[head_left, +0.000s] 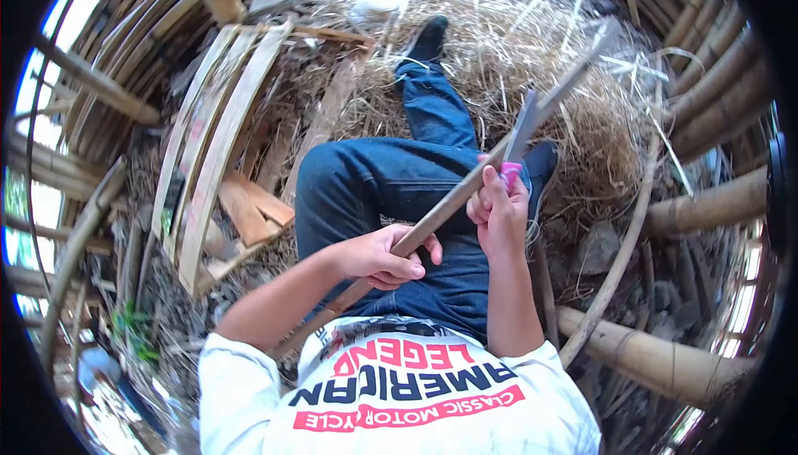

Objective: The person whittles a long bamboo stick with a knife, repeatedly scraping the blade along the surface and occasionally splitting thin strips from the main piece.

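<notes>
A long bamboo strip (453, 200) runs slantwise across my lap, from beside my waist up to the far right. My left hand (384, 257) is closed around its lower part, with the thumb lying along it. My right hand (502, 210) grips a knife by its pink handle (510, 174), close against the strip's middle. The knife blade (524, 127) points up and away, overlapping the edge of the strip in this view. Beneath both hands are my legs in blue jeans (366, 177), one knee bent.
Straw and pale shavings (532, 48) cover the ground ahead. A slatted wooden pallet (237, 135) leans at left, with a broken board (245, 210) beside it. Thick bamboo poles (657, 364) stick in from the right. Bamboo walls (125, 39) curve around both sides.
</notes>
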A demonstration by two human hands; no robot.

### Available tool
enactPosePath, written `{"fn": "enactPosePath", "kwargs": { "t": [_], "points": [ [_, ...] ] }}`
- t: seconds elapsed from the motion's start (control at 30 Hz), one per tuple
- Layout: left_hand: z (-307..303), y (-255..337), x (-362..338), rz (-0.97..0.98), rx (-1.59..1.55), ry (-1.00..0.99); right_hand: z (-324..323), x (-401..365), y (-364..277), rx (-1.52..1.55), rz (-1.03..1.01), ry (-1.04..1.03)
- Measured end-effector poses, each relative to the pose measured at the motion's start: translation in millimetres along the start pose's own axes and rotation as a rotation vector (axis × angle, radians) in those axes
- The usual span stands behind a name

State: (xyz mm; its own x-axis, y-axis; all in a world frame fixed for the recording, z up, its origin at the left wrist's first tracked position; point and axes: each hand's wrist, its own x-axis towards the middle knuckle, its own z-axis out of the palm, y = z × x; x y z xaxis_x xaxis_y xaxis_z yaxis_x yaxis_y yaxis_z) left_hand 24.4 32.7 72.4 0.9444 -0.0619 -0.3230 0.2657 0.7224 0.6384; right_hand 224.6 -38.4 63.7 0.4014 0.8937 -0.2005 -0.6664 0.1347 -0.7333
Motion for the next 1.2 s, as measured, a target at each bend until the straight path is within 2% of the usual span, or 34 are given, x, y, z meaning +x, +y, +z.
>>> {"fn": "enactPosePath", "kwargs": {
  "t": [0.1,0.17,0.2,0.27,0.3,0.4,0.5,0.57,0.6,0.67,0.7,0.73,0.8,0.87,0.9,0.93,0.97,1.03,1.13,1.2],
  "points": [
    [6.9,5.8,-15.7,0.035,-0.002,-0.041,0.1,-2.5,3.4,-0.119,-0.115,0.109],
    [4.9,7.7,-24.7,-0.034,0.196,0.113,-4.0,-7.6,-2.5,-0.081,-0.12,0.114],
    [-6.0,16.2,-32.2,-0.081,0.292,0.065,-5.6,-9.0,-6.5,-0.07,-0.125,0.132],
    [-19.6,28.1,-50.1,-0.12,0.408,0.162,-9.3,-6.8,-14.4,-0.106,-0.141,0.146],
    [-27.0,30.3,-57.3,-0.115,0.399,0.159,-11.4,-5.8,-18.7,-0.122,-0.149,0.185],
    [-45.1,31.5,-71.5,-0.184,0.647,0.199,-24.2,0.1,-26.7,-0.149,-0.159,0.234],
    [-51.7,23.8,-70.6,-0.245,0.746,0.201,-29.2,13.6,-29.7,-0.152,-0.159,0.221],
    [-49.3,21.4,-70.7,-0.232,0.851,0.317,-32.9,25.0,-30.5,-0.115,-0.15,0.202],
    [-49.7,19.6,-70.6,-0.246,0.838,0.313,-35.4,30.8,-30.6,-0.075,-0.16,0.177],
    [-49.6,16.9,-67.5,-0.228,1.036,0.33,-41.6,41.5,-29.9,-0.082,-0.163,0.176],
    [-45.9,14.9,-65.4,-0.146,1.081,0.378,-43.5,47.1,-30.4,-0.007,-0.143,0.172],
    [-42.0,16.6,-62.4,-0.149,1.082,0.365,-45.7,52.0,-32.3,0.069,-0.126,0.167],
    [-35.7,21.7,-55.4,-0.227,1.195,0.354,-51.6,61.9,-33.9,0.095,-0.13,0.127],
    [-32.4,12.0,-52.8,-0.156,1.326,0.397,-51.1,70.3,-37.4,0.243,-0.091,0.08],
    [-29.8,10.2,-50.6,-0.129,1.353,0.405,-54.5,74.2,-39.9,0.271,-0.079,0.008],
    [-28.6,8.2,-47.9,-0.1,1.376,0.413,-56.6,77.3,-41.5,0.265,-0.085,0.021],
    [-30.3,3.8,-45.4,-0.096,1.37,0.399,-58.0,79.9,-43.7,0.255,-0.086,-0.016],
    [-36.4,-8.0,-41.5,-0.107,0.921,0.362,-56.3,83.3,-47.2,0.24,-0.082,-0.043],
    [-38.1,-33.9,-38.5,-0.003,0.845,0.44,-51.7,83.1,-48.2,0.083,-0.039,0.062],
    [-38.9,-46.7,-39.9,0.053,0.755,0.442,-65.7,78.6,-40.5,0.017,-0.027,0.052]
  ]
}}
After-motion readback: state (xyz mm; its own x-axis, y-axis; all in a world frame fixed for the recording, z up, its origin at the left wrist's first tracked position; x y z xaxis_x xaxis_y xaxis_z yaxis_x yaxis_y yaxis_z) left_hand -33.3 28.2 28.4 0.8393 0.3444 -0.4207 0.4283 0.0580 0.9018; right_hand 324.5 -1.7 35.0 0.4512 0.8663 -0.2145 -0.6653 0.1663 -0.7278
